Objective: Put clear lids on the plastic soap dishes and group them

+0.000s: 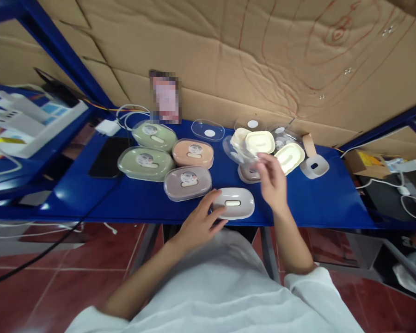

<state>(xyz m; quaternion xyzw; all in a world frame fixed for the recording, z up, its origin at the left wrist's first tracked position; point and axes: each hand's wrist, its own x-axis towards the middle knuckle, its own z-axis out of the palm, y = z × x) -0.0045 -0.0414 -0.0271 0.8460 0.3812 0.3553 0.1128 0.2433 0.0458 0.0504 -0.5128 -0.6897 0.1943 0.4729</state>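
A white oval plastic box with a slot in its lid (234, 202) lies flat near the front edge of the blue desk (319, 203), right in front of the person. The left hand (200, 221) rests against the box's left end with its fingers spread apart, so the box does not slide. It is not closed around the box.

The right hand (272, 179) is lifted a little behind the box, with its fingers loosely open. It is near a small grey-pink tray (247, 175) and a heap of cream lids and clear covers (263, 144). I cannot tell if it touches them, because it looks blurry.

To the left, four shut boxes sit close together: a grey box with a clear cover (187, 182), a peach box (193, 153) and two green boxes (146, 163). They look like a finished group, kept apart from the loose parts.

A tape holder (314, 163) stands nearer the right edge. A black phone (108, 156) lies flat towards the left edge.
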